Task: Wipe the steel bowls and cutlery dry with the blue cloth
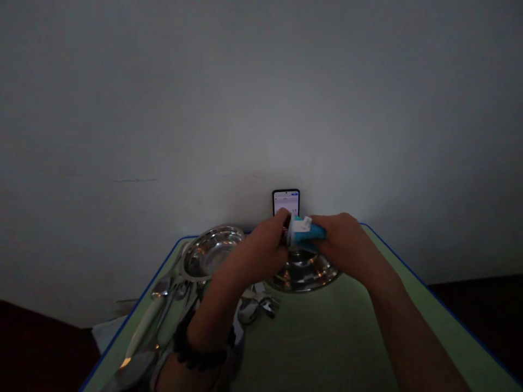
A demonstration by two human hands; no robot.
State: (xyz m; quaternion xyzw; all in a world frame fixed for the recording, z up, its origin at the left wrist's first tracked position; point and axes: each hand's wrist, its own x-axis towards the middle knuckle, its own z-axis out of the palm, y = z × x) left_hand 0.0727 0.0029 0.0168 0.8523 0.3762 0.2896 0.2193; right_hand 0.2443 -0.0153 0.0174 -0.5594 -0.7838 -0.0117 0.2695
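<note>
A blue cloth [309,234] with a white tag is in my right hand [341,239], whose fingers are closed on it. My left hand [265,247] meets it from the other side, fingers closed at the cloth's pale edge. Something small and dark reddish shows by the left fingers; I cannot make out what it is. Below both hands sits a shiny steel dish [302,277], partly covered by them. A second steel bowl [212,253] stands to the left, behind my left forearm, which wears a black beaded bracelet.
A lit phone [286,200] leans upright against the wall [261,109] at the back. Several spoons, forks and ladles [161,287] lie along the left of the green, blue-edged table [327,337]. More forks and spoons [267,306] lie near my left forearm.
</note>
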